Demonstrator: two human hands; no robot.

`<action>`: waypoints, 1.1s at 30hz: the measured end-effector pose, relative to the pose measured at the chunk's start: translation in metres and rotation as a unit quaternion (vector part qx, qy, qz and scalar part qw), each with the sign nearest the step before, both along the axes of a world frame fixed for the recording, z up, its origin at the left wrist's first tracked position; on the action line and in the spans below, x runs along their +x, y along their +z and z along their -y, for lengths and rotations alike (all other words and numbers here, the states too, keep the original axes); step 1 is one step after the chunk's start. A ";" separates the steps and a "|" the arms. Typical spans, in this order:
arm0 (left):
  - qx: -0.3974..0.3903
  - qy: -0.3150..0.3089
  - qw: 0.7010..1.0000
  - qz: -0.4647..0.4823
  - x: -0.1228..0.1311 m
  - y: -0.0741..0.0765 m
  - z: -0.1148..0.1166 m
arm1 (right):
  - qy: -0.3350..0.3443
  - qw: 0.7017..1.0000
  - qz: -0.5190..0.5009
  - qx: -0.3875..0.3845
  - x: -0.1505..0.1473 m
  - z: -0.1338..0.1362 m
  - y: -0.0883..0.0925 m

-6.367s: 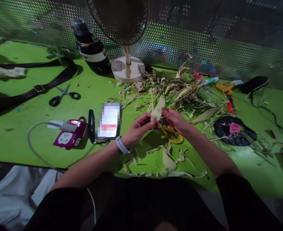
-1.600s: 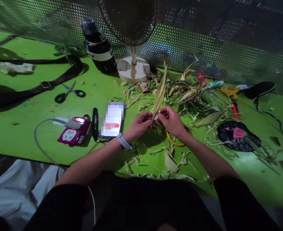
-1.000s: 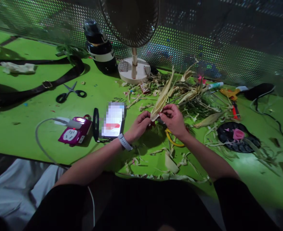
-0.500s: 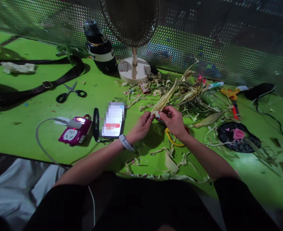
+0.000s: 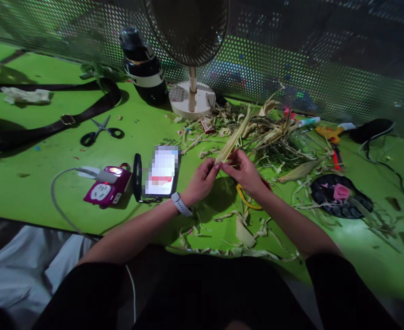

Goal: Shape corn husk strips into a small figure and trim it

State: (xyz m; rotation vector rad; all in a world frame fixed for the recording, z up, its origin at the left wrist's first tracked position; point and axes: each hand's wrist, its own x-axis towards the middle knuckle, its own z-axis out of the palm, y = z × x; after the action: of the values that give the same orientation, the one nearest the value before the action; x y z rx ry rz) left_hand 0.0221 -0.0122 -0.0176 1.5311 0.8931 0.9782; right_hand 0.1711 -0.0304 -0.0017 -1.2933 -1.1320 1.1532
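Observation:
Pale, dry corn husk (image 5: 235, 136) slants up and away from my hands, its lower end between my fingertips. My left hand (image 5: 203, 179), with a light watch band on the wrist, pinches that end from the left. From the right, my right hand (image 5: 243, 173) closes its thumb and fingers on the husk, almost touching the left fingertips. Beneath the right hand lies a tool with a yellow handle (image 5: 246, 198), partly hidden. Behind the hands spreads a heap of dry husks and green strips (image 5: 273, 137).
A lit phone (image 5: 162, 172), a purple power strip (image 5: 108, 185) and black-handled scissors (image 5: 102, 130) lie left. A fan (image 5: 192, 103) and dark bottle (image 5: 145, 75) stand behind. Right are a black tray (image 5: 325, 201), a yellow-orange tool (image 5: 329, 134) and a loose husk (image 5: 300, 171).
The husk now looks narrower and more gathered, its top end shifted slightly left. My right fingers have moved a little left, closer to my left fingertips.

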 end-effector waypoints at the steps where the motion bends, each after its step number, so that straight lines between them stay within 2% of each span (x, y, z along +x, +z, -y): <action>1: 0.004 -0.004 1.000 0.000 0.001 0.000 0.001 | 0.024 1.000 -0.008 -0.007 -0.001 0.000 -0.001; 3: 0.012 -0.012 1.000 -0.004 0.002 0.001 0.003 | 0.041 0.998 -0.040 -0.018 -0.004 0.001 -0.003; 10: 0.032 -0.032 0.998 -0.040 0.003 0.006 0.006 | -0.033 0.984 -0.165 -0.054 -0.004 -0.003 -0.003; 13: 0.030 -0.057 0.996 -0.062 0.002 0.008 0.006 | -0.041 0.984 -0.169 -0.044 0.005 -0.008 0.003; 16: 0.021 -0.082 0.995 -0.061 0.000 0.009 0.004 | -0.064 0.989 -0.131 -0.018 0.015 -0.012 0.008; 19: -0.056 -0.143 0.988 -0.032 -0.006 0.015 -0.001 | -0.064 0.993 -0.095 -0.009 0.018 -0.013 0.011; 22: -0.181 -0.244 0.953 -0.001 -0.016 0.026 -0.009 | -0.062 0.995 -0.072 0.014 0.017 -0.009 0.016; 26: -0.238 -0.311 0.920 0.011 -0.028 0.039 -0.019 | -0.047 0.998 -0.016 0.046 0.014 -0.008 0.029; 28: -0.222 -0.298 0.928 0.007 -0.033 0.042 -0.023 | -0.034 0.998 0.003 0.053 0.015 -0.014 0.037; 29: -0.209 -0.269 0.940 0.018 -0.034 0.042 -0.025 | -0.027 0.998 0.008 0.058 0.016 -0.018 0.040; 31: -0.182 -0.169 0.966 0.068 -0.036 0.042 -0.028 | -0.019 0.997 0.030 0.064 0.022 -0.028 0.043; 33: -0.169 -0.057 0.976 0.127 -0.037 0.042 -0.031 | -0.020 0.992 0.109 0.056 0.030 -0.037 0.039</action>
State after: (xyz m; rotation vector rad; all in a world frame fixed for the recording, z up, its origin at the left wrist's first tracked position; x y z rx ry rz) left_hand -0.0146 0.0190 0.0246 1.1276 0.7369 0.8657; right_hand 0.2006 0.0062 0.0370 -1.3705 -1.3049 0.9220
